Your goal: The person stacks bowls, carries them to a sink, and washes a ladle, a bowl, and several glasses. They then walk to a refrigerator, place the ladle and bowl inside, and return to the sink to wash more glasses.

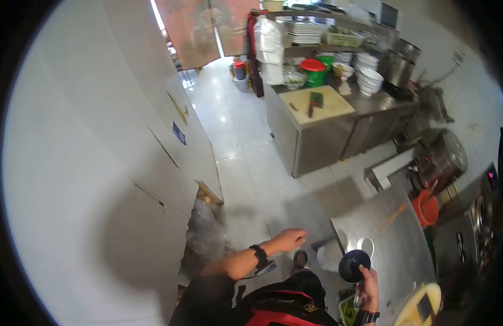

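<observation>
My right hand (369,287) grips a small dark blue bowl (353,266) by its rim, thumb over the edge, at the left side of the steel table (398,233). A shiny metal piece shows below the bowl, too small to name. Just behind the bowl is a round white rim (366,245), perhaps of a cup. My left hand (291,239) hangs over the floor, left of the table, fingers loosely stretched to the right, with nothing seen in it. By my right wrist, a container with green vegetables (348,311) sits low beside the table.
A round yellow board (422,304) with a dark blade lies at lower right. An orange bucket (426,207) stands beyond the table. Ahead, a steel counter (322,144) bears a cutting board (335,104) with a knife, and stacked bowls (369,79). A white wall (99,163) borders the left.
</observation>
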Available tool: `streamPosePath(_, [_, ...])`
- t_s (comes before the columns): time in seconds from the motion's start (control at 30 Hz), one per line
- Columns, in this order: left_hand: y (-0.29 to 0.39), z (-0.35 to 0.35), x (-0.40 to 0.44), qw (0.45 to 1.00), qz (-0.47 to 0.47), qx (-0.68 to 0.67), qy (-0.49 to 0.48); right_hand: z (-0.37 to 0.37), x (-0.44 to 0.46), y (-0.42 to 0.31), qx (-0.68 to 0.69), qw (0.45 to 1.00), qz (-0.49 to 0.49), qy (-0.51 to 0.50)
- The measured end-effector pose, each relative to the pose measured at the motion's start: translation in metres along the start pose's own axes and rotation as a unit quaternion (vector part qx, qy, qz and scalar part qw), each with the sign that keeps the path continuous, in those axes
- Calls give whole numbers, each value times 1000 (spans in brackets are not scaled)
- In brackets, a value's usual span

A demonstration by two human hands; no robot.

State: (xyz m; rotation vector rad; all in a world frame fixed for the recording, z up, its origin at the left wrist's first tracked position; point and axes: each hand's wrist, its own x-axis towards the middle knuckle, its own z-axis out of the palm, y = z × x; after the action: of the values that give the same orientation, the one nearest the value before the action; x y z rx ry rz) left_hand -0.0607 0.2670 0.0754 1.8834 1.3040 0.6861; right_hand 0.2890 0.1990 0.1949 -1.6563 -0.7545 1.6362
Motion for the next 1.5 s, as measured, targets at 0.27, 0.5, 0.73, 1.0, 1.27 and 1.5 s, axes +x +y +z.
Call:
streamPosePath(0.27, [-244,-86,-210,795,-575,163,-98,204,260,-152,-34,977,63,-203])
streamPosePath(0.5, [-225,-121,-275,654,-753,-24,73,420,405,-257,-79,927,87,-355])
streamPosePath(0.73, [-366,-229,-135,713,-685,-86,122,634,525,-294,-159,914,66,-367])
streamPosePath(1.0, [-590,-496,25,881,-398,243,80,875,643,-403,-206,878,-49,-430])
streamPosePath(1.27, [-535,-916,367,927,-193,25,321,1104,776,-510,-220,859,-108,-449])
streamPosePath(1.5, [-628,-1129,512,946,-76,11,316,1304,923,-618,-119,892,17,-436])
